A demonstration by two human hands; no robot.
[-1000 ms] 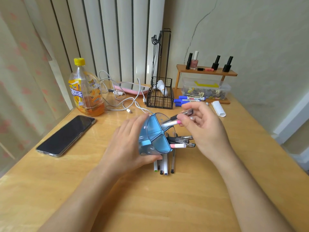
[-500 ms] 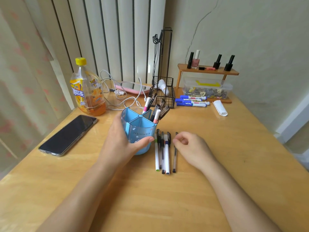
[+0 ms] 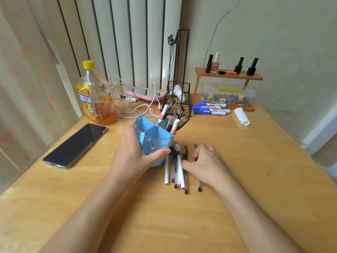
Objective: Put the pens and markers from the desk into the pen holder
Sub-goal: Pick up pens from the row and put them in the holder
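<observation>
A blue pen holder [image 3: 155, 141] with several compartments stands upright on the desk, and my left hand [image 3: 131, 157] is wrapped around its left side. Several pens and markers [image 3: 173, 115] stick out of its right compartment. Right of the holder, several loose pens [image 3: 179, 167] lie side by side on the desk. My right hand [image 3: 206, 163] lies on them, fingers curled over a lone black pen [image 3: 199, 185], thumb against the bundle. No pen is lifted. Three blue markers [image 3: 209, 108] lie further back.
An orange drink bottle [image 3: 96, 99] and a phone [image 3: 74, 145] are on the left. Behind the holder are white cables [image 3: 136, 108], a black wire basket [image 3: 179, 99], a wooden shelf [image 3: 228, 75] with polish bottles, a clear box [image 3: 228, 94] and a paper roll [image 3: 241, 116].
The holder went from tilted to upright on the desk. My right hand left the holder's mouth, came down to the loose pens and shifted left onto them.
</observation>
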